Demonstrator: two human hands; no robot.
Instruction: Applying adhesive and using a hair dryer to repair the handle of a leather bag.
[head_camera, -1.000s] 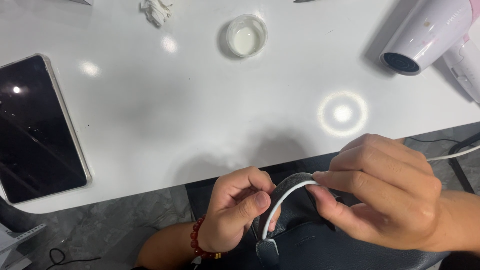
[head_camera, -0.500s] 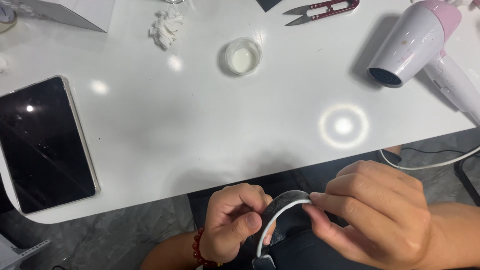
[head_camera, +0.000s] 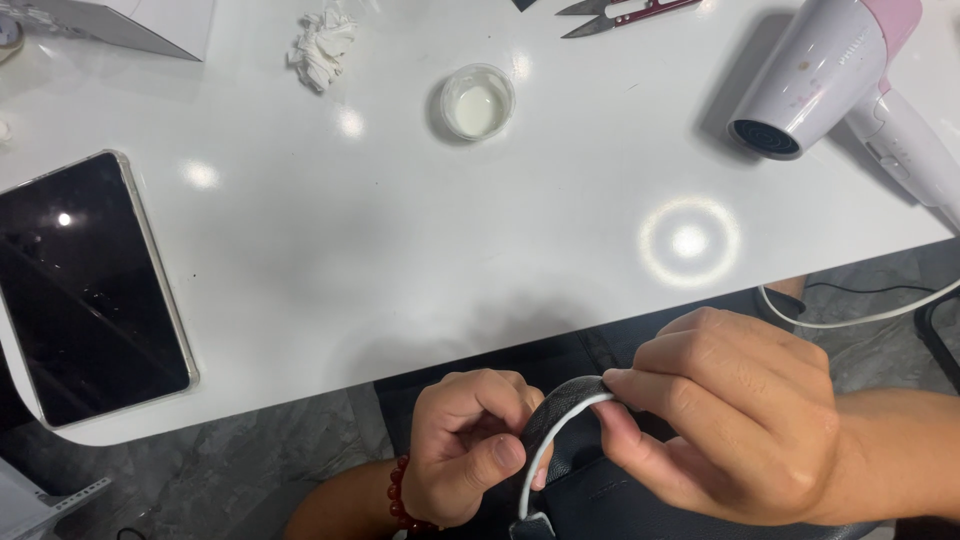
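Both my hands hold a curved black strap with a white edge (head_camera: 560, 420), part of a dark leather-like item in my lap below the white table's (head_camera: 420, 270) near edge. My left hand (head_camera: 465, 450), with a red bead bracelet at the wrist, pinches the strap's lower left part between thumb and fingers. My right hand (head_camera: 730, 415) grips the strap's upper right end with curled fingers. The rest of the dark item is hidden under my hands.
On the table lie a dark tablet (head_camera: 85, 285) at the left, a small round dish of whitish liquid (head_camera: 478, 102), a crumpled white tissue (head_camera: 320, 48), red-handled snips (head_camera: 620, 12) and a white-and-pink hair dryer (head_camera: 840, 75) whose cord (head_camera: 860, 315) hangs off the right edge.
My view has tilted up the table, bringing the snips, the tissue and more of the hair dryer into sight. Both hands keep their hold on the strap and have shifted only slightly.
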